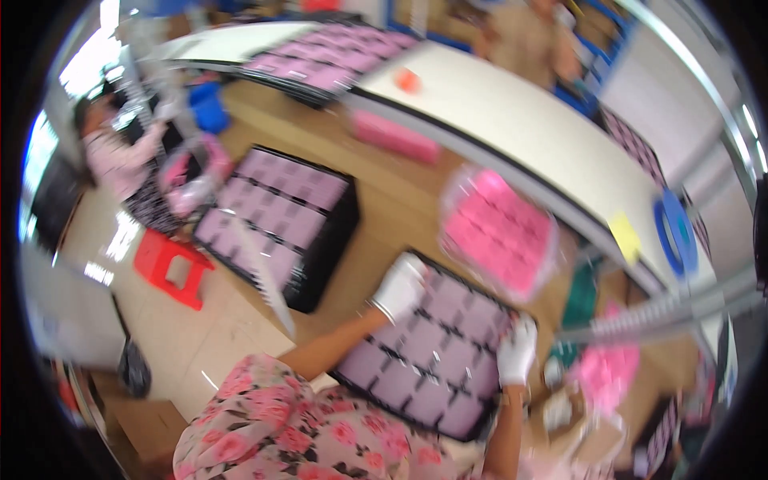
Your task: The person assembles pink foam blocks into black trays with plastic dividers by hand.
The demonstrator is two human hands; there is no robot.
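A black tray [341,370] filled with rows of lilac rectangular packs [430,336] is right in front of me, tilted in the view. My left hand [400,288], in a white glove, grips its far left rim. On the right rim, my right hand [518,352] is closed, also gloved in white. The fingertips of both hands are partly hidden and blurred by motion. Bare forearms run from floral sleeves to the gloves.
A second black tray stack [332,248] with lilac packs stands to the left on brown flooring. Beyond are a pink plastic-wrapped bundle [502,232] and a long white table [512,112]. A red stool [174,268] is near a seated person [120,156]; another person [528,40] stands behind the table.
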